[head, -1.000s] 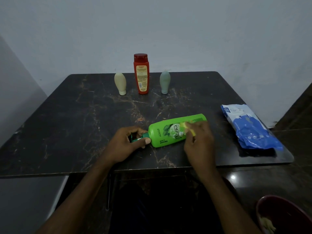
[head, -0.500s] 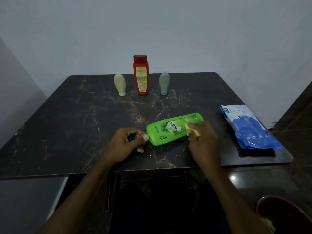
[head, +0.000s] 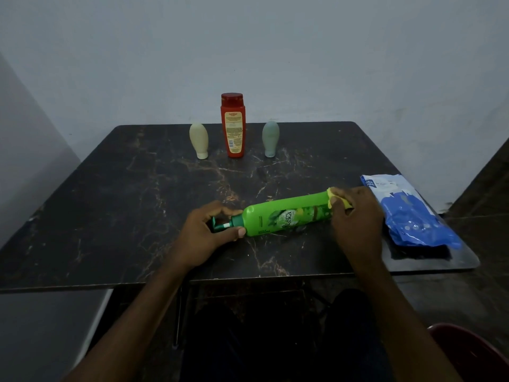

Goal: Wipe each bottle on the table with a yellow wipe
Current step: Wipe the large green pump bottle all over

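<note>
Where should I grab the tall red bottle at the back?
Grip the red bottle around its label-height middle, probably reaching in from the front. It stands upright with straight sides, and gaps separate it from the cream bottle and grey-green bottle flanking it.

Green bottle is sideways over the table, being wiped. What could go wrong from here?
1. The left hand grips the green bottle around its pump; an accidental squeeze there might squirt product onto the table.
2. The right hand pinches the yellow wipe at the bottle's base end, close to the blue wipe pack near the table's right edge; a long stroke might nudge the pack off.
</note>
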Motion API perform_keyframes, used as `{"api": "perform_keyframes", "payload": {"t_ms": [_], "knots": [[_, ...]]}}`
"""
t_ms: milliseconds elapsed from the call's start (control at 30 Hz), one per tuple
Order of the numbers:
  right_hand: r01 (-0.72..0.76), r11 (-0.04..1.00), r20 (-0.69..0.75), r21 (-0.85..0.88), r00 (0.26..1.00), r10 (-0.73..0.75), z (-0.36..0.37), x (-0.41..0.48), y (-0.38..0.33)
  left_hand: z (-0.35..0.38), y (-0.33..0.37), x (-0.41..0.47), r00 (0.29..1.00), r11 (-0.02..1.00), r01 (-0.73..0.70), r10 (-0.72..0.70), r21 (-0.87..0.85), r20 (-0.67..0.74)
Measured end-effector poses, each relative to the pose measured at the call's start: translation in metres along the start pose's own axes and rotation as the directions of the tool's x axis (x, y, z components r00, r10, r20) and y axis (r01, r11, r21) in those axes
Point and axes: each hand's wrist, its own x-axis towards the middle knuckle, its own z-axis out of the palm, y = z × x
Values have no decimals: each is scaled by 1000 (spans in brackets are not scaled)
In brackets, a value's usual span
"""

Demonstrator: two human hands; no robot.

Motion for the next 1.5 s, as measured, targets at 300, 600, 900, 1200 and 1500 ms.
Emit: {"api": "perform_keyframes", "payload": {"t_ms": [300,600,900,1200,1500], "knots": [[56,993,140,-103,989,-41,15,-21,-37,3,-5,4,984,979,-164,170,118,-43],[379,923,357,71,854,-378,47,-74,-88,4,-7,3,991,988,-132,134,82,-20],[91,995,140,-28,986,-87,14,-17,-21,2,-5,4,991,982,-128,132,140,-19],[144,989,215,33,965,-148,30,-37,-47,2,-8,6,999,995,-46,46,84,6],[343,938,371,52,865,-337,62,-79,-83,6,-7,7,996,993,85,-85,87,-12]]}}
